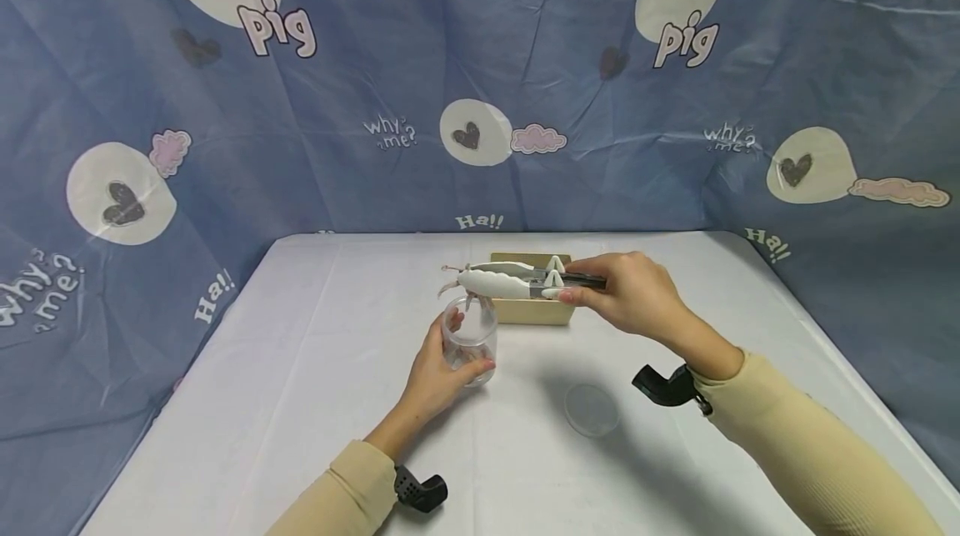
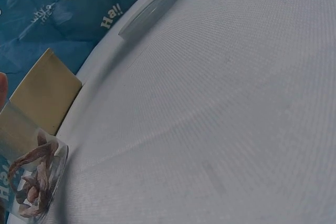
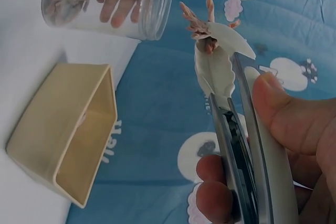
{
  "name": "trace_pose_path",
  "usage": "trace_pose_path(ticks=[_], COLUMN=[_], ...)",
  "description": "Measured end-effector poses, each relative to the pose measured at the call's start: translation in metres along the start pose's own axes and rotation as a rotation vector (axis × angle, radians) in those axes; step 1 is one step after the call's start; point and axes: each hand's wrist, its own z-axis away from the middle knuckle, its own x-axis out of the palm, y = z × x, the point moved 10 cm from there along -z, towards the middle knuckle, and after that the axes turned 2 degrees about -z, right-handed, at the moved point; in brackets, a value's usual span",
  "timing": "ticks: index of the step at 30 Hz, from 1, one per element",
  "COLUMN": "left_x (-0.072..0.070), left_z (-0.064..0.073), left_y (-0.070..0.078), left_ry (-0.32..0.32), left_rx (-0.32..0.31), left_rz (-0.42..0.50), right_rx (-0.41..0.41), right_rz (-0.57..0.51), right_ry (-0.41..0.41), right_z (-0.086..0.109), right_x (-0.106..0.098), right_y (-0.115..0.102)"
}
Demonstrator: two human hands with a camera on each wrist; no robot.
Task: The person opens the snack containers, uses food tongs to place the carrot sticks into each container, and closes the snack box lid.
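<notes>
My left hand [image 1: 429, 379] grips a clear, open-topped jar [image 1: 480, 334] around its side, thumb in front. Brown, wrinkled, twisted strips [image 2: 41, 177] lie at the bottom of the jar in the left wrist view. With thumb and fingers, my right hand [image 1: 637, 296] holds food tongs [image 1: 498, 283] with white scalloped tips, pointing left. Between those tips a small bunch of pinkish-brown strips [image 3: 197, 27] is pinched, its ends sticking out. In the head view the tips overlap the area just above the jar's mouth.
Behind the tongs stands a beige rectangular box [image 1: 531, 313], open at the top. A clear round lid [image 1: 592, 411] lies on the white tablecloth [image 1: 315, 403], right of the jar. A printed blue cloth [image 1: 480, 36] hangs behind the table.
</notes>
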Motion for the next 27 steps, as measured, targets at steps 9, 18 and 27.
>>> trace_pose_path(ticks=[9, 18, 27], left_x=[0.000, 0.001, 0.001], left_z=[0.000, 0.000, 0.000], left_y=[0.000, -0.002, -0.004], left_ry=[-0.002, -0.008, -0.014], left_rx=[0.001, -0.011, -0.045], left_rz=[-0.020, -0.015, -0.012], right_rx=[0.016, 0.025, 0.018], right_rz=[-0.001, 0.010, 0.030], right_ry=[-0.040, -0.062, -0.088], right_z=[0.000, 0.000, 0.000], right_x=[0.010, 0.015, 0.019], right_y=[0.000, 0.001, -0.001])
